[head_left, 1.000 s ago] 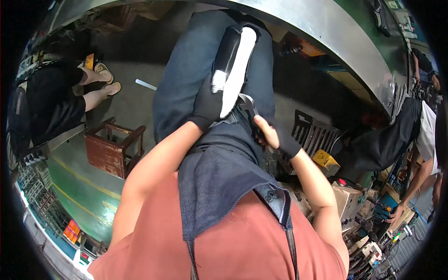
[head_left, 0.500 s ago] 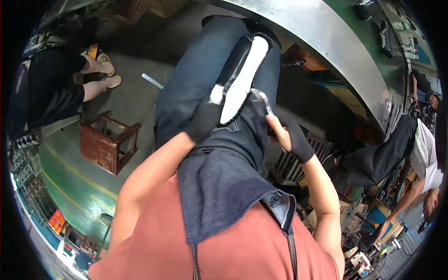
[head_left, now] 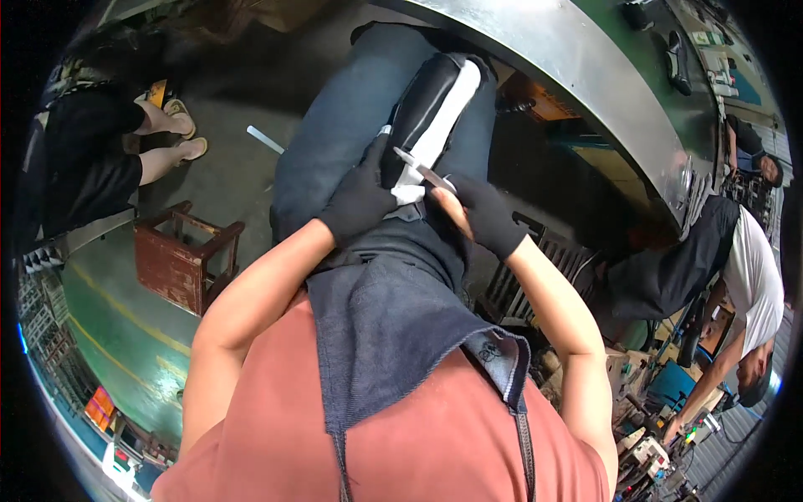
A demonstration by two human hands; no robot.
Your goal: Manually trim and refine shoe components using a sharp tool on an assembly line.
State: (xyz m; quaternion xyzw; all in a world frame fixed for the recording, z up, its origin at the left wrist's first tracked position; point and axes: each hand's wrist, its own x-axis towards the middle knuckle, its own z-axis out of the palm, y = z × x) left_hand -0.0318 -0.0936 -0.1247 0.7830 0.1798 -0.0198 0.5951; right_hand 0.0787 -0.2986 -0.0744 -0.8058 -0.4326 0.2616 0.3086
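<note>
Black leather-like upper and white sole marked the shoe (head_left: 418,107), which lay lengthwise on the person's dark blue trousers (head_left: 330,142), its far end toward a steel-edged bench (head_left: 552,46). A black-gloved left hand (head_left: 361,201) was curled round its near part from the left, gripping it. From the right, the right hand (head_left: 487,216), in a black glove with bare fingertips, was closed round a metal hand tool (head_left: 425,170) whose tip reached across the shoe's near part; whether the tip touched, one could not tell. Nearer lay a denim apron (head_left: 376,351) over a salmon-coloured shirt (head_left: 435,456). Left on the floor stood a worn brown wooden stool (head_left: 171,272), with a pale strip (head_left: 265,139) farther off and someone's sandals (head_left: 180,117) beyond. To the right, a co-worker in a white shirt (head_left: 753,272) bent forward, and another black shoe (head_left: 676,65) lay on the far right.
</note>
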